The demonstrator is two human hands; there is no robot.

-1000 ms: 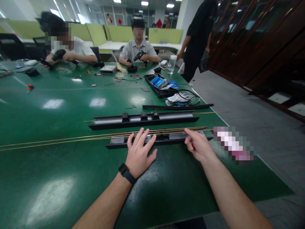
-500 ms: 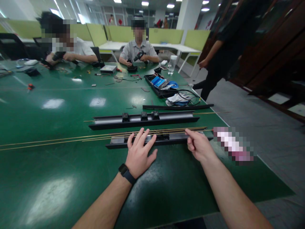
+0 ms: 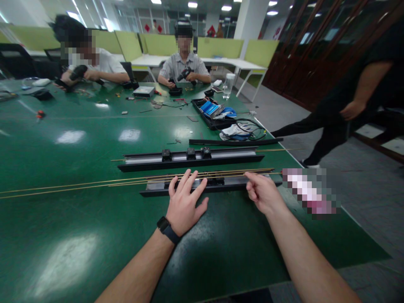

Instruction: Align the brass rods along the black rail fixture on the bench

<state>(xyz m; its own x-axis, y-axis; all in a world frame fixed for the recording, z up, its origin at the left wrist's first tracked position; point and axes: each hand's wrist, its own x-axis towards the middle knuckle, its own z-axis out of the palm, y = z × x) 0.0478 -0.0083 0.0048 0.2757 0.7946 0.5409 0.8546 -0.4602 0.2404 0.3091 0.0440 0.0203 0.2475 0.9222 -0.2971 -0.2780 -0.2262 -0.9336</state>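
Several long, thin brass-coloured rods (image 3: 126, 184) lie across a black channel-shaped rail (image 3: 176, 192) and reach far out to the left. My left hand (image 3: 186, 202) is open over the rail's middle, fingers spread and fingertips at the rods. Toward the rail's right end, my right hand (image 3: 263, 191) is closed, with thumb and index finger pinched at a rod and the other fingers curled. Dark blocks inside the rail are partly hidden by my left hand. Just beyond lies a second black rail (image 3: 189, 163) with small black blocks in it and a thin rod poking out at both ends.
A black strip (image 3: 236, 142), a work glove (image 3: 235, 131) with cables and a black tray (image 3: 205, 120) of blue items lie farther back on the green table (image 3: 94, 235). A pixelated pink object (image 3: 307, 191) sits right. Two people hold power drills across the table; another person stands right.
The person at the right has moved further right, away from the table's far corner. My hands, the rods and the rails look almost the same.
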